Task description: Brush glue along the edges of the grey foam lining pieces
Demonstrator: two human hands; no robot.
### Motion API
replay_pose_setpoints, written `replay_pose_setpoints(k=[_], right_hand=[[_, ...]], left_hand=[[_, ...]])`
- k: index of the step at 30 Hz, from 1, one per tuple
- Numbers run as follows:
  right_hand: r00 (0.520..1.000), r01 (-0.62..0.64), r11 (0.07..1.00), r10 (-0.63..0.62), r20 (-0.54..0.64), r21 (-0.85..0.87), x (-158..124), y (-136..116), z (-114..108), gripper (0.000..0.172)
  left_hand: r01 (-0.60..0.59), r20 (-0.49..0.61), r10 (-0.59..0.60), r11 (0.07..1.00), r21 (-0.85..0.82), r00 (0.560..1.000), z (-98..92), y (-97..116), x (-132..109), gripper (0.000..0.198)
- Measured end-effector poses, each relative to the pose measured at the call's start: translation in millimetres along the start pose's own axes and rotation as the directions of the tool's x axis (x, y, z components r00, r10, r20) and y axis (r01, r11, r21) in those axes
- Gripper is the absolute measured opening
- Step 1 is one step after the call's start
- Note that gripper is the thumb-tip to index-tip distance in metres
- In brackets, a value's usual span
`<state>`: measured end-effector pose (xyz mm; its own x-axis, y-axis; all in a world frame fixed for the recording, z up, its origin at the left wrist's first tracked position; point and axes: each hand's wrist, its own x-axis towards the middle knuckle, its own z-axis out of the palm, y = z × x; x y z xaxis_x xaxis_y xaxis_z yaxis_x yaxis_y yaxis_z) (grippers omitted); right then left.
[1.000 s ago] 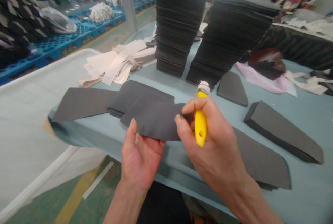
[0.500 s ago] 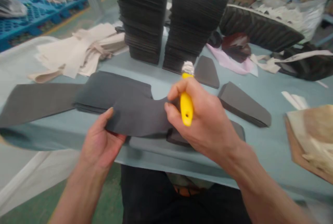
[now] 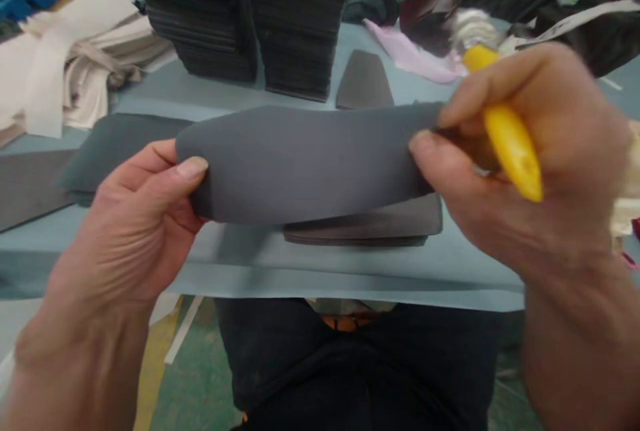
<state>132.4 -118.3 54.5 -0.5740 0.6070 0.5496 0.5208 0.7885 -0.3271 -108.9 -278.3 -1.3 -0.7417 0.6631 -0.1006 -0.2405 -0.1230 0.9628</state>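
Head view: A person's left hand (image 3: 140, 211) pinches one end of a dark gray panel (image 3: 310, 164) while the right hand (image 3: 565, 157) grips the other end along with a yellow-handled brush (image 3: 515, 151), the panel held between them above the tabletop (image 3: 350, 264). Behind the panel's lower edge lies a gray stack (image 3: 375, 224); beyond the hands rise two tall black stacks (image 3: 300, 24), with cream strips (image 3: 80, 44) past the left hand.
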Motion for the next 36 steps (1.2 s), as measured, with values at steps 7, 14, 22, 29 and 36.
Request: replay_pose_setpoints(k=[7,14,22,29,36], right_hand=[[0.964,-0.263,0.965,0.263,-0.027,0.011,-40.4,44.5,-5.4,0.014],[0.951,-0.309,0.950,0.309,0.010,0.053,-53.3,57.3,6.3,0.016],[0.930,-0.368,0.930,0.368,0.015,-0.030,-55.2,65.5,7.6,0.017],[0.979,-0.165,0.983,0.153,-0.137,-0.080,-60.8,77.3,12.2,0.017],[0.967,-0.238,0.970,0.242,-0.085,0.052,-58.4,73.9,15.0,0.018]], left_hand=[[-0.143,0.371,-0.034,0.887,0.439,0.928,29.9,0.1,3.8,0.031],[-0.164,0.405,-0.145,0.755,0.635,0.903,29.5,-9.9,16.1,0.044],[-0.133,0.394,-0.187,0.743,0.656,0.900,30.2,-17.2,18.6,0.049],[-0.090,0.370,-0.247,0.714,0.695,0.896,35.4,-15.4,15.0,0.044],[-0.083,0.378,-0.248,0.732,0.677,0.892,37.0,-19.9,14.2,0.045]])
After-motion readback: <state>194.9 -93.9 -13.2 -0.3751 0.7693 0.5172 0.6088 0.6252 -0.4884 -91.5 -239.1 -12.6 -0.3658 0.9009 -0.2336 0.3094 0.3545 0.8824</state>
